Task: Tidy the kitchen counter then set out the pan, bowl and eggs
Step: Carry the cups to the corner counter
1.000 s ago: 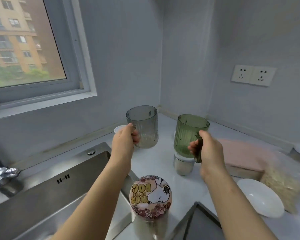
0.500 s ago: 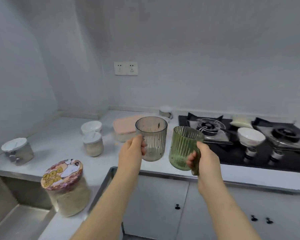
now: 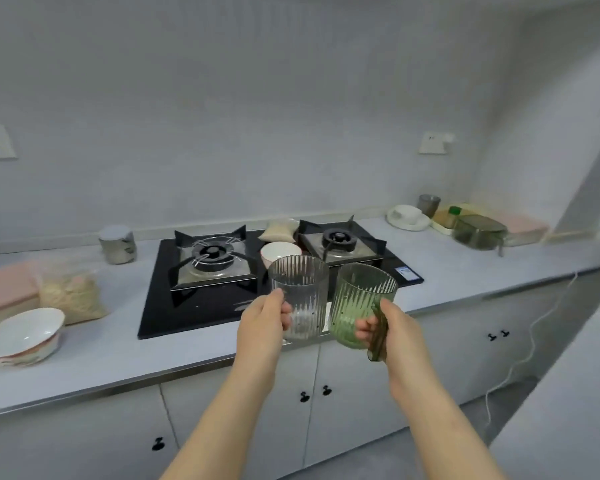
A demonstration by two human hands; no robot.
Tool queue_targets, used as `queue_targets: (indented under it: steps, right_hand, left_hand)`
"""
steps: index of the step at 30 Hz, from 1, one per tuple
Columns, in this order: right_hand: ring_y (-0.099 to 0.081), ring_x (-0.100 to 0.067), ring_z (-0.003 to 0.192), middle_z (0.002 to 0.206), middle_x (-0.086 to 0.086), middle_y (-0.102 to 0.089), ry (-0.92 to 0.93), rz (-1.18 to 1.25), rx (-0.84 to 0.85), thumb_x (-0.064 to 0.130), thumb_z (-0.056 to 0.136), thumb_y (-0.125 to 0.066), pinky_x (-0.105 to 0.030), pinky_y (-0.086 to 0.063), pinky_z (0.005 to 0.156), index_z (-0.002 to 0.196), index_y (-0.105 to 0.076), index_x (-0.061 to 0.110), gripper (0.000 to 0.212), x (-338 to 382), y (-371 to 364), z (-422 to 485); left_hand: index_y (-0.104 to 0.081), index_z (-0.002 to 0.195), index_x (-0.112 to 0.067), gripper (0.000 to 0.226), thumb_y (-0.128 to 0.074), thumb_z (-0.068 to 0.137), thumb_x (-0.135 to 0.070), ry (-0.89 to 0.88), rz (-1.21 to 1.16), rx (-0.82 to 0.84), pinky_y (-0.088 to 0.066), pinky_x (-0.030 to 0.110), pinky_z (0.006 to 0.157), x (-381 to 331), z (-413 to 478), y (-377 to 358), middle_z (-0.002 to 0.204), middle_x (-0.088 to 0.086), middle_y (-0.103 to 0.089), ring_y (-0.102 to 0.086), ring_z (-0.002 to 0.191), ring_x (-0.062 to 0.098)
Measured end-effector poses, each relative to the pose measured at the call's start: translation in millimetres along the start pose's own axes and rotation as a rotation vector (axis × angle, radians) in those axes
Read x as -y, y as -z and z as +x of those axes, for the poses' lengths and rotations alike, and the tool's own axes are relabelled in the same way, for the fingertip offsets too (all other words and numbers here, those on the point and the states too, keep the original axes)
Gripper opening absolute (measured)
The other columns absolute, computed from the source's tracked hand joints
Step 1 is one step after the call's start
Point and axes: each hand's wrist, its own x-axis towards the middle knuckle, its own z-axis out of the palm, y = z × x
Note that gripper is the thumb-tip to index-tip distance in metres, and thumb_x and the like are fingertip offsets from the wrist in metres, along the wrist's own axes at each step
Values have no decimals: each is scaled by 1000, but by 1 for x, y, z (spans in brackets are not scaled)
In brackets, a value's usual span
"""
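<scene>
Now hands (image 3: 264,323) (image 3: 395,327) fwd, gripping grey cup (image 3: 302,289), green cup (image 3: 357,299).

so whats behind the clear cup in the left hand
A white bowl sits mid-hob, just behind the clear cup the left hand holds. The cup covers the bowl's lower part; its base cannot be seen.

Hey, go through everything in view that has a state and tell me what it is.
Smoky clear ribbed plastic cup: upright, empty, held by left hand.
Green ribbed plastic cup: empty, handle held by right hand.
Black gas hob: both burners unlit.
White cabinet doors: closed.
</scene>
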Motion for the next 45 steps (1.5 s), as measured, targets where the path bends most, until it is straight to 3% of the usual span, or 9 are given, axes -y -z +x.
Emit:
queue_targets:
  steps: [3, 7, 11, 16, 25, 30, 37, 41, 45]
  right_hand:
    - [-58, -14, 53, 49, 2, -64, 23, 3, -58, 25, 98, -41, -29, -40, 63, 64, -49, 11, 37, 11, 54, 25]
    - [-58, -15, 54, 53, 1, -66, 30, 13, -109, 25, 98, -40, -27, -41, 62, 63, -49, 12, 38, 19, 110, 59]
    - [-61, -11, 50, 56, 0, -68, 22, 17, -141, 27, 98, -42, -28, -39, 61, 65, -52, 13, 37, 21, 145, 93]
    - [-62, -8, 44, 52, -1, -68, 17, 45, -181, 26, 98, -43, -30, -43, 69, 67, -54, 9, 37, 26, 174, 144]
    - [-61, -12, 49, 54, -1, -67, 13, 32, -304, 22, 99, -42, -26, -43, 60, 69, -55, 8, 36, 66, 203, 292]
    - [-59, -20, 61, 62, -5, -66, 47, 40, -342, 21, 99, -41, -28, -41, 61, 68, -55, 8, 36, 93, 212, 371]
    - [-60, -18, 62, 65, -6, -66, 48, 43, -307, 23, 100, -40, -29, -39, 65, 69, -52, 9, 36, 117, 229, 455]
    - [-61, -8, 48, 54, 0, -65, 68, 50, -237, 23, 100, -40, -28, -40, 64, 66, -51, 10, 38, 133, 238, 512]
    - [-62, -12, 52, 59, -3, -65, 79, 47, -146, 22, 99, -42, -31, -44, 75, 67, -52, 9, 36, 155, 256, 584]
  left_hand:
    - [-49, 66, -16, 33, -44, 96, -27, -2, 47, 57, -32, 25, 59, 10, 3, -62, 61, -4, -47, -40, 58, 11]
    - [-51, 67, -14, 32, -45, 96, -26, 10, 49, 121, -38, 31, 75, 24, 9, -130, 63, -2, -49, -42, 60, 13]
    - [-51, 66, -14, 33, -45, 96, -26, 17, 89, 174, -38, 31, 77, 36, 25, -182, 63, -2, -49, -43, 60, 13]
    - [-51, 67, -15, 33, -43, 96, -29, 11, 147, 220, -31, 26, 57, 49, 60, -240, 63, -2, -48, -42, 60, 13]
    - [-56, 73, -13, 30, -44, 97, -26, 49, 89, 328, -41, 33, 76, 56, 177, -368, 69, 2, -53, -48, 66, 15]
    - [-56, 73, -12, 29, -44, 97, -25, -13, 117, 363, -41, 30, 69, 46, 240, -439, 67, 2, -53, -49, 65, 16]
    - [-55, 72, -13, 30, -44, 97, -26, -12, 148, 351, -35, 25, 57, 37, 297, -502, 65, 2, -53, -46, 60, 13]
    - [-54, 70, -13, 31, -44, 97, -24, -36, 124, 305, -32, 24, 55, 28, 327, -539, 63, 1, -51, -45, 57, 12]
    - [-52, 69, -12, 31, -44, 97, -24, -81, 99, 235, -31, 25, 54, 23, 366, -592, 62, 2, -52, -44, 56, 13]
